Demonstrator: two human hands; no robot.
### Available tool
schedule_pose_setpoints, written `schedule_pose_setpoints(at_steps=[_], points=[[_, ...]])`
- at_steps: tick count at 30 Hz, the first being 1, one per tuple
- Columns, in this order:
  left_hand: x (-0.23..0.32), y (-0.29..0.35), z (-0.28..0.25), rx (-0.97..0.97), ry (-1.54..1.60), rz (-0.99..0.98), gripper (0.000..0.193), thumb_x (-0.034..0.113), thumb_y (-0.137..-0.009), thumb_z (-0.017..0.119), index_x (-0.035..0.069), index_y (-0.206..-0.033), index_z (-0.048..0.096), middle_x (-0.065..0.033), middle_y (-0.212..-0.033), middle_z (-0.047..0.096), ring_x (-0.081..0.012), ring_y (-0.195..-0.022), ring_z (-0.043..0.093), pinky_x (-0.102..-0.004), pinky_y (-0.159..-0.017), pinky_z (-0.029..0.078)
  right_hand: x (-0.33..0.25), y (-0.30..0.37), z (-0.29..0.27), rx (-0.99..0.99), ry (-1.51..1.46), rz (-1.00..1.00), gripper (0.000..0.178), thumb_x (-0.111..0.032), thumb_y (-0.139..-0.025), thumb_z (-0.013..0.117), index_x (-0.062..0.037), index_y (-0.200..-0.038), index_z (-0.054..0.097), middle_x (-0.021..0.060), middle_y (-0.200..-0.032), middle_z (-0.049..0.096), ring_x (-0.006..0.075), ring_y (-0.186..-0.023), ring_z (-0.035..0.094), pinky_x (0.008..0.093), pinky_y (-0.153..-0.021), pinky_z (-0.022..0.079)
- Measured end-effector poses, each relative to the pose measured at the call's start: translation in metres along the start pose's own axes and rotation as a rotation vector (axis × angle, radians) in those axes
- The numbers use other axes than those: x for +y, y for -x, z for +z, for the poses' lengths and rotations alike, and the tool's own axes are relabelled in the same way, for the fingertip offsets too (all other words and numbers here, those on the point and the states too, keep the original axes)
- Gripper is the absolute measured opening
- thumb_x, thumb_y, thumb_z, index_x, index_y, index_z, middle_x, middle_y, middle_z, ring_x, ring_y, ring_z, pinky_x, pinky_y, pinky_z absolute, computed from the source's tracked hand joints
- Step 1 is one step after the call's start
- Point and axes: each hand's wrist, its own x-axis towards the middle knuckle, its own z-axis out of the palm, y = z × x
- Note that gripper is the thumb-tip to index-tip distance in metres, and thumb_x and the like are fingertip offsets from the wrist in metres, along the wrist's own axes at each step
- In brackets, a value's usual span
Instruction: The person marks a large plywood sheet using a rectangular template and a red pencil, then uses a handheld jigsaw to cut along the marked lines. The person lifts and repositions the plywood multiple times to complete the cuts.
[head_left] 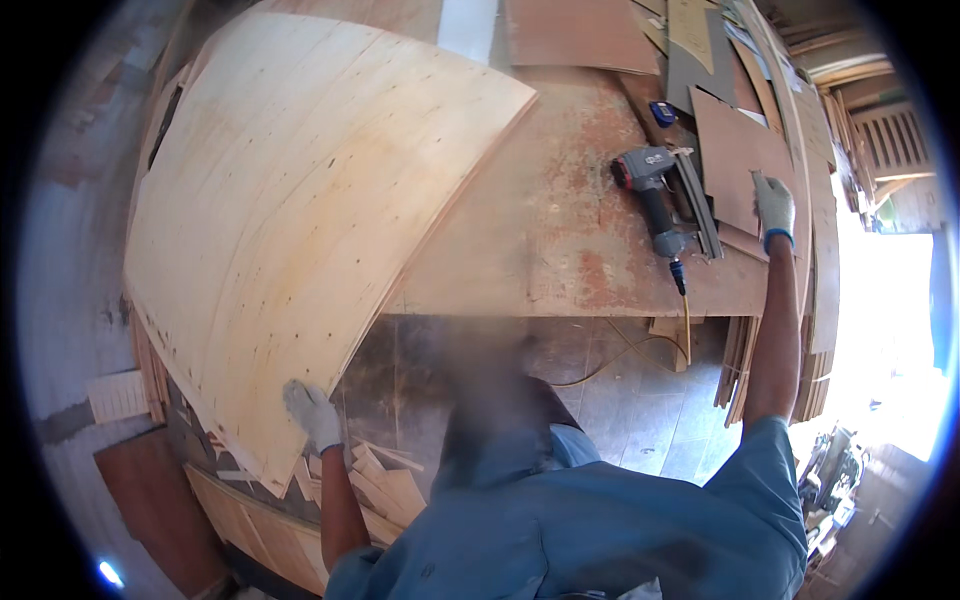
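Note:
My left hand (314, 415), in a pale glove, grips the near edge of a large light plywood sheet (290, 200), its fingers lying over the top face. The thumb side is hard to see. The sheet lies at a slant across the left of the worktable (580, 210) and juts past its front edge. My right hand (775, 207), in a pale glove with a blue cuff, rests with fingers apart on a thin brown board (738, 160) at the right. Left of that hand, a grey and black nail gun (665, 195) lies on the table.
A yellow air hose (688, 330) hangs from the nail gun to the floor. A small blue item (662, 113) lies behind the gun. Brown panels (580, 35) cover the far table. Wood offcuts (390, 485) lie below my left hand; strips (736, 370) stand under the right side.

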Motion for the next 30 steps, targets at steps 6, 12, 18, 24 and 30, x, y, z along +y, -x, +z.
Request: schedule_pose_setpoints(at_steps=[6,12,18,24,30], points=[[-0.001,-0.003,-0.002,0.003,0.029,-0.075,0.058,0.034,-0.102,0.039,-0.011,-0.139,0.046,-0.0287,-0.151,0.038,-0.0409,-0.145,0.027,-0.0478,-0.121,0.016,-0.071,0.054,0.045,0.306,0.367,-0.39,0.046,-0.04,-0.09,0.066,-0.006,-0.12,0.067,0.0174,-0.117,0.068,0.0342,-0.109,0.065,0.041,-0.094,0.05],[0.008,-0.014,0.004,-0.027,0.009,-0.057,0.056,0.032,-0.102,0.044,-0.009,-0.14,0.045,-0.0276,-0.15,0.039,-0.0416,-0.143,0.03,-0.0479,-0.121,0.018,-0.125,0.194,0.142,-0.062,-0.041,-0.465,0.033,-0.028,-0.093,0.061,-0.0058,-0.116,0.068,0.016,-0.11,0.069,0.034,-0.102,0.066,0.0422,-0.091,0.051],[0.098,0.021,-0.051,-0.223,0.587,0.081,0.044,0.022,-0.1,0.05,-0.005,-0.135,0.054,-0.0238,-0.14,0.053,-0.0374,-0.134,0.046,-0.0441,-0.115,0.032,-0.124,0.276,0.176,-0.011,0.388,-0.508,0.039,-0.02,-0.086,0.061,-0.008,-0.124,0.063,0.0136,-0.126,0.063,0.0345,-0.117,0.058,0.0442,-0.096,0.048],[0.161,0.024,-0.071,-0.511,0.838,0.151,0.036,0.015,-0.1,0.046,-0.004,-0.127,0.061,-0.0178,-0.131,0.062,-0.0298,-0.124,0.057,-0.0385,-0.108,0.041,-0.1,0.266,0.178,-0.076,-0.074,-0.163,0.025,-0.021,-0.094,0.06,-0.0012,-0.107,0.067,0.0139,-0.098,0.071,0.0304,-0.088,0.068,0.0373,-0.078,0.054],[0.118,0.041,0.007,-0.83,1.531,-0.214,0.046,0.027,-0.102,0.054,-0.002,-0.137,0.05,-0.0172,-0.137,0.055,-0.0313,-0.128,0.051,-0.0435,-0.109,0.041,-0.151,0.288,0.232,-0.561,-0.984,0.401,0.02,-0.019,-0.099,0.058,0.0008,-0.102,0.061,0.008,-0.092,0.064,0.0172,-0.079,0.064,0.0299,-0.069,0.054]])
